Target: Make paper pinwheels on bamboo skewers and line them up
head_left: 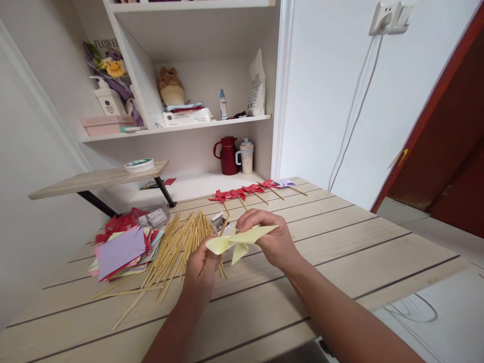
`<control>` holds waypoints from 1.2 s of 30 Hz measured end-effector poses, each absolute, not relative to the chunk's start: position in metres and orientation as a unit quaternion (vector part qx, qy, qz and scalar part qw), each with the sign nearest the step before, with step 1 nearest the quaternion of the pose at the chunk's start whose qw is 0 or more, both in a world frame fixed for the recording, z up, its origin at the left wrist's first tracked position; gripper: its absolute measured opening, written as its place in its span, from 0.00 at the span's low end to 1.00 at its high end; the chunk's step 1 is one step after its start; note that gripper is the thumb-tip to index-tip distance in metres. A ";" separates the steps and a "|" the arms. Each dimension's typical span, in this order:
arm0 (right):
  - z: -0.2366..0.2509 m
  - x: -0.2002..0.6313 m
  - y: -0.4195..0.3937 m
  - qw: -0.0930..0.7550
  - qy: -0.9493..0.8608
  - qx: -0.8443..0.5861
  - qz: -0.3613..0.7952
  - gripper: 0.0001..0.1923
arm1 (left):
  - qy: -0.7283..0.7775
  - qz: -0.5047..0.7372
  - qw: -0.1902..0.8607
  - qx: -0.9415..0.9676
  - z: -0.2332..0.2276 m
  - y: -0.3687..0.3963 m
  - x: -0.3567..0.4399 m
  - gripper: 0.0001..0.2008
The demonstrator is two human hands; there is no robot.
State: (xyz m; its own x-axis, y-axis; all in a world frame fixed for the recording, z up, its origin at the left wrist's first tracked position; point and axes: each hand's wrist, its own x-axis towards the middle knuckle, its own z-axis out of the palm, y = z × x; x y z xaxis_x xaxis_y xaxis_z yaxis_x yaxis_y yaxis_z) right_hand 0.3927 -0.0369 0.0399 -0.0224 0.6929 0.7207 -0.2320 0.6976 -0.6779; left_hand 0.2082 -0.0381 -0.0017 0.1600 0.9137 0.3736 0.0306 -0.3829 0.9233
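Both of my hands hold a pale yellow paper pinwheel (238,241) above the wooden table (340,252). My left hand (202,267) grips its lower left part. My right hand (270,237) pinches it from above at the centre. Just left of my hands lies a loose heap of several wooden sticks (170,252). Farther left sits a pile of coloured paper squares (121,249), a purple sheet on top. A row of finished pinwheels on sticks, several red (238,194) and one purple (286,184), lies at the table's far edge.
A small clear box (155,218) sits behind the paper pile. Shelves behind the table hold a red jug (228,155), a mug (245,156), a soft toy (171,86), bottles and a white bag. A side shelf (98,179) juts out at left. A reddish door (446,151) stands right.
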 end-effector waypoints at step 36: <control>0.039 0.392 -0.039 0.649 -0.658 -0.202 0.324 0.08 | 0.382 0.604 0.083 0.695 0.014 -0.042 0.202 0.10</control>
